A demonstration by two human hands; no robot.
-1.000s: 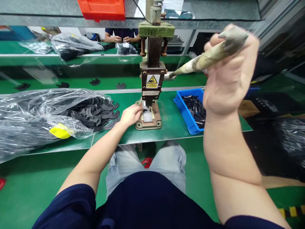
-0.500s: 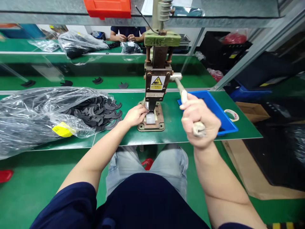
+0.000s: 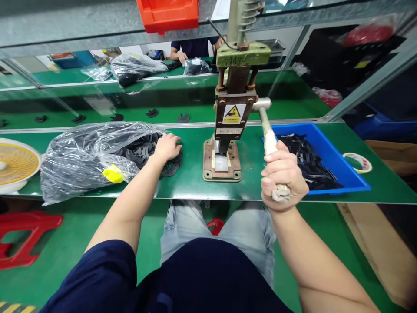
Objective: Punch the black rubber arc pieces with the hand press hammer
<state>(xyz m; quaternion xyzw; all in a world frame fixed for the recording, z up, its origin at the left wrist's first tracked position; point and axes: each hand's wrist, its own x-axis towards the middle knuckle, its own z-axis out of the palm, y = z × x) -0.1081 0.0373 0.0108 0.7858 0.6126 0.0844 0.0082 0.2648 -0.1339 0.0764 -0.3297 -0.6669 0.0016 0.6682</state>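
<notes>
Fingers (image 3: 276, 168) of the right hand (image 3: 284, 179) clench the lever (image 3: 267, 132); left hand (image 3: 167, 147) lies, apparently spread-fingered, on black pieces (image 3: 169, 168).

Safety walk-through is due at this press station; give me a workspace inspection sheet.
Surface: green bench, bare around the press base.
Job's things: hand press upright; lever angled down toward the person; black curved pieces spill from a clear bag; blue bin holds black parts.
Clutter: tape roll beside the bin; round yellow object at left edge.
Hands: left hand rests on the pieces, grip unclear; right hand shut round the lever.
Cables: thin black cable by the press top.
Surroundings: belt behind carrying loose pieces; another person's hands beyond.
</notes>
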